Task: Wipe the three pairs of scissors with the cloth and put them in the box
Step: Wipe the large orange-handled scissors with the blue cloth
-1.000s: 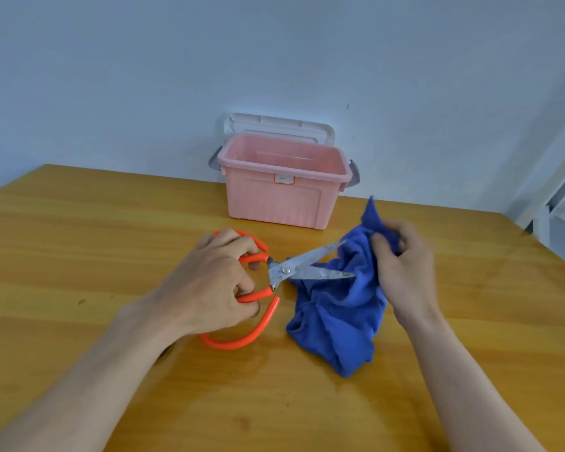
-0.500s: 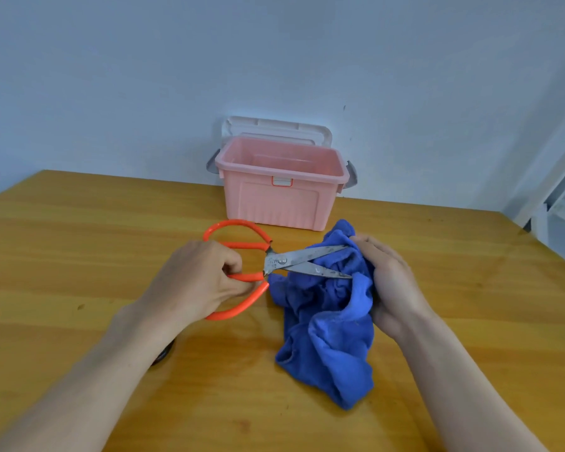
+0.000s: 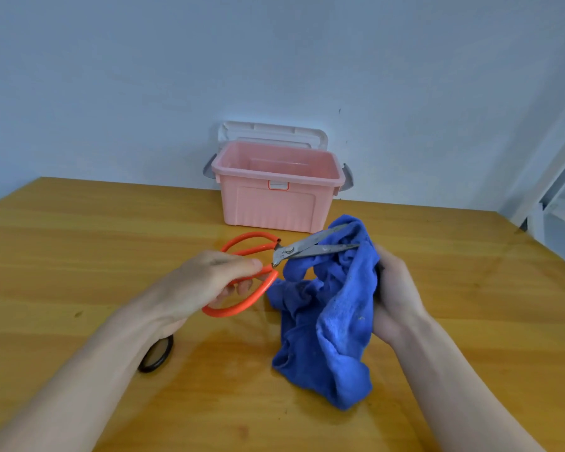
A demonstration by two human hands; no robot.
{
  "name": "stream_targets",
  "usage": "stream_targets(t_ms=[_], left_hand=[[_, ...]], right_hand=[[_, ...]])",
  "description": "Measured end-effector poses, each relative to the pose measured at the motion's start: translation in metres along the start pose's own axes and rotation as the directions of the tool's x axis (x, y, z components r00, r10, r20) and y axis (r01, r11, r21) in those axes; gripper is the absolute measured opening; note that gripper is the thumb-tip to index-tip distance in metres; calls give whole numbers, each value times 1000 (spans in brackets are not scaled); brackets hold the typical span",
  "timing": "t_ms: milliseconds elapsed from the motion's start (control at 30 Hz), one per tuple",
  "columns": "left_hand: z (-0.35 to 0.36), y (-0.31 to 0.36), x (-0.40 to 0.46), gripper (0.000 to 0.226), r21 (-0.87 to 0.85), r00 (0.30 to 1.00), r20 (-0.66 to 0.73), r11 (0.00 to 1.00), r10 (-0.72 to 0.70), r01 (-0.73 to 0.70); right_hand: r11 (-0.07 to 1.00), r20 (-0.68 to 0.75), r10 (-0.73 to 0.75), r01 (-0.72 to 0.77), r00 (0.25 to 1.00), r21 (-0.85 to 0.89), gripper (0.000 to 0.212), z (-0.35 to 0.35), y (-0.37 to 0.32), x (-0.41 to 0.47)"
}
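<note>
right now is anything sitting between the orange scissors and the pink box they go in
Nothing visible does. The orange scissors, held in the left hand, sit just in front of the pink box, which stands open with bare table between. Only the blue cloth, held in the right hand, wraps the blade tips.

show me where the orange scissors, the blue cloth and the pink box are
orange scissors (image 3: 286, 251): head view, on the metal pivot where the blades meet.
blue cloth (image 3: 340, 321): head view, on the hanging middle fold.
pink box (image 3: 274, 208): head view, on its front wall.
</note>
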State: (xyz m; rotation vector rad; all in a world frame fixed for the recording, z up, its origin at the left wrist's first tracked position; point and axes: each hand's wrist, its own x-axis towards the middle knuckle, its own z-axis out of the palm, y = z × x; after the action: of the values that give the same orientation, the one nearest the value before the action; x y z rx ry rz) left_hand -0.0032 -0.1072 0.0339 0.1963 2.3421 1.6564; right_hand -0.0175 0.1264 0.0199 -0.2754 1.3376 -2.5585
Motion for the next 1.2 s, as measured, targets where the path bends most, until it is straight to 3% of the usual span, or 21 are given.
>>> stream_targets(t_ms=[100,200,233,300,400,500,600,700,767,900,967,1100,1200], left_hand=[[5,-1,-1,31,161,993,-62,983,97,-86],[0,-4,0,24,277,976,-145,954,162,-117],[-1,-6,1,23,299,971,-163,947,176,-121],[-2,-8,3,19,328,957,-207,936,202,-127],[2,-11,6,13,344,933,-268,928,242,-141],[6,-16,9,11,385,907,-303,908,292,-164],[11,-16,9,9,398,873,-333,892,357,-213],[18,-15,10,11,325,853,-387,917,351,-230],[22,-16,12,13,252,865,-396,942,308,-220],[34,-16,11,21,125,945,-257,977,202,-175],[40,-14,8,19,119,951,-225,975,213,-190],[38,-9,4,21,229,845,-377,922,380,-313],[31,-8,1,31,351,791,-396,873,465,-338]], right_hand=[[995,-182,-94,85,979,-60,26,-11,4,7],[976,-425,-196,219,884,7,39,-34,0,11],[967,-468,-221,256,855,11,34,-41,0,13],[956,-430,-283,287,857,-57,11,-39,-3,13],[953,-347,-273,205,897,-222,16,-28,1,12],[978,-230,-122,77,965,-196,20,-13,7,6],[961,-270,-119,43,955,-274,27,-4,13,5],[958,-257,-115,39,959,-284,15,2,13,2],[938,-209,-85,7,974,-348,8,7,15,0],[922,-160,-62,-5,985,-388,9,15,26,-1],[913,-139,-61,-1,988,-408,10,17,26,-2],[911,-178,-76,-4,981,-412,7,10,20,-1],[954,-218,-37,-30,975,-298,15,4,15,2]])
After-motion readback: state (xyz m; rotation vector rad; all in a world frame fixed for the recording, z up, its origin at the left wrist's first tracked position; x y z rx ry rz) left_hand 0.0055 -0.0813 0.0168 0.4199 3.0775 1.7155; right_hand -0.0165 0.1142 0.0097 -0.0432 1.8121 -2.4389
